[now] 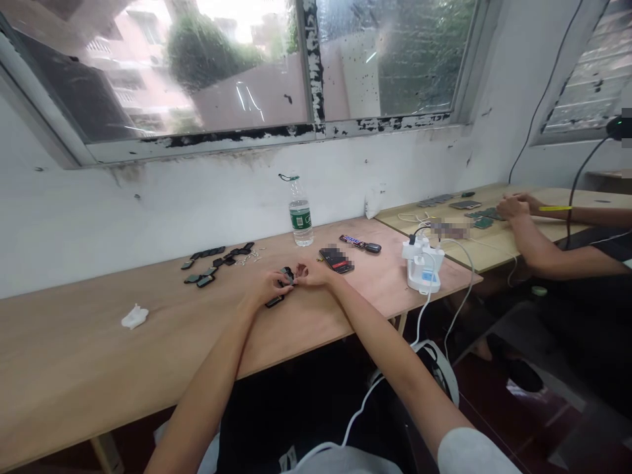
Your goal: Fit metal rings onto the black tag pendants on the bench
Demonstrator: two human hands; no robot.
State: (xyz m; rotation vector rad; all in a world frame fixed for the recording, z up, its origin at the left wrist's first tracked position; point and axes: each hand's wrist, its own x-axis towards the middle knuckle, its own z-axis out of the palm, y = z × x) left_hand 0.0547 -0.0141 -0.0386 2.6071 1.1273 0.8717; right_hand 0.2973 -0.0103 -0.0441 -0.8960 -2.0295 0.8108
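Observation:
My left hand [268, 288] is closed around a small black device casing [287, 273] with a grey inner face, just above the wooden table. Against its right side, my right hand [311, 274] has its fingertips drawn together; whatever is between them is too small to make out. Under my left hand lies another black piece [275, 301]. Further back and to the left are several similar black pieces [206, 277], some with grey faces. Beside them, small white bits [248, 257] are scattered.
A water bottle [301, 220] stands by the wall. A phone [337, 259], a snack wrapper [352, 241] and a black key fob [372, 248] lie to the right. Past the white power strip [423, 273] with cables, another person's hands [513, 206] handle green boards. Crumpled tissue [135, 316] lies left.

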